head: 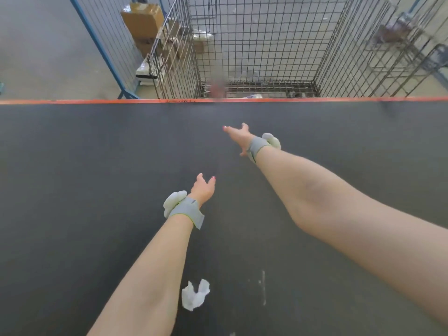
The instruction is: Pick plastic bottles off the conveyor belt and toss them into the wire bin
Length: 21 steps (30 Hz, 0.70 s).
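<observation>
A reddish-grey smear [218, 87] hangs before the grey wire-mesh bin [266, 44], too blurred to name (its outline cannot be made out). A brownish-grey blur [392, 32] shows at upper right. The bin's top runs off the upper edge. A white scrap [253, 96] inside is half hidden behind the orange edge strip [97, 101] of the black rubber conveyor belt [97, 166].

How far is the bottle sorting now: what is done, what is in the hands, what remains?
Done: a blurred reddish object, perhaps a tossed bottle, shows inside the wire bin. In hand: nothing; the left hand and right hand reach open over the conveyor belt. Left: no bottle shows on the belt, only a crumpled white scrap.
</observation>
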Available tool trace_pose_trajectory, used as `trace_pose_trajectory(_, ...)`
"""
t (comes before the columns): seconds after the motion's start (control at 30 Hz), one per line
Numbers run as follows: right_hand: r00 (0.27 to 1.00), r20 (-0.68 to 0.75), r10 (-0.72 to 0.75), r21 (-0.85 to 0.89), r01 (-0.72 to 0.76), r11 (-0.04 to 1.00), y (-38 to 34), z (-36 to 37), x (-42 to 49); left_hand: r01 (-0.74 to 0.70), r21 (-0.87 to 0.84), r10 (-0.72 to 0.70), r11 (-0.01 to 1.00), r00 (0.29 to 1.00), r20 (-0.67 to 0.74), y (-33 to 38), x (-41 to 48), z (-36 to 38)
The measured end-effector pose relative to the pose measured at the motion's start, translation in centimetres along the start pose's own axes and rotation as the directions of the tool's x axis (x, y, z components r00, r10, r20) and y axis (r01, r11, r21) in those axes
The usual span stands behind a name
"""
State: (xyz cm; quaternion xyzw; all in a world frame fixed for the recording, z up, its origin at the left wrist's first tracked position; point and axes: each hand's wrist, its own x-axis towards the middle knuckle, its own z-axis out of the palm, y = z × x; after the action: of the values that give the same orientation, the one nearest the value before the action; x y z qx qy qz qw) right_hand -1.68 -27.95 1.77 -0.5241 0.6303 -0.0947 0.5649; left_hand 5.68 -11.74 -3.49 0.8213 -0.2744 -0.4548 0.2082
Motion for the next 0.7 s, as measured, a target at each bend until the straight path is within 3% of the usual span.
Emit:
trace_pose_trajectory(0.17, 0.999, 0.023, -0.024, -0.302, 0.03, 0.953, 6.7, 1.3, -5.8, 0.035, 0.26, -0.039, 0.965, 0.999, 0.01, -3.3, -4.0, 0.6)
trace_pose_trajectory(0.37, 0.992, 0.127, -0.002, -0.52, 0.069, 0.851, 17.0, 2.2, -13.0, -0.023, 0.554, -0.002, 0.832, 0.999, 0.043, -9.3, -9.3, 1.6)
trace_pose_trajectory(0.47, 0.982, 0.189, 0.025, -0.599, 0.095, 0.795, 22.1, 2.8, -16.3, 0.073, 0.672, -0.115, 0.737, 0.993, 0.019, -13.0, -11.1, 1.5)
trace_pose_trajectory(0.53, 0.959, 0.28, 0.031, -0.693, 0.18, 0.698, 25.0, 3.3, -18.1, 0.154, 0.728, -0.181, 0.668, 0.983, -0.042, -15.2, -12.3, 1.4)
trace_pose_trajectory(0.6, 0.94, 0.334, 0.075, -0.807, 0.244, 0.538, 27.6, 3.5, -19.0, 0.202, 0.729, -0.206, 0.654, 0.975, -0.084, -16.9, -13.1, 1.4)
trace_pose_trajectory(0.67, 0.954, 0.27, 0.13, -0.898, 0.201, 0.39, 29.5, 3.2, -19.0, 0.222, 0.689, -0.233, 0.69, 0.969, -0.079, -17.8, -14.1, 1.5)
trace_pose_trajectory(0.7, 0.965, 0.206, 0.159, -0.917, 0.134, 0.376, 29.8, 2.9, -19.0, 0.221, 0.67, -0.243, 0.709, 0.968, -0.062, -18.1, -14.5, 1.5)
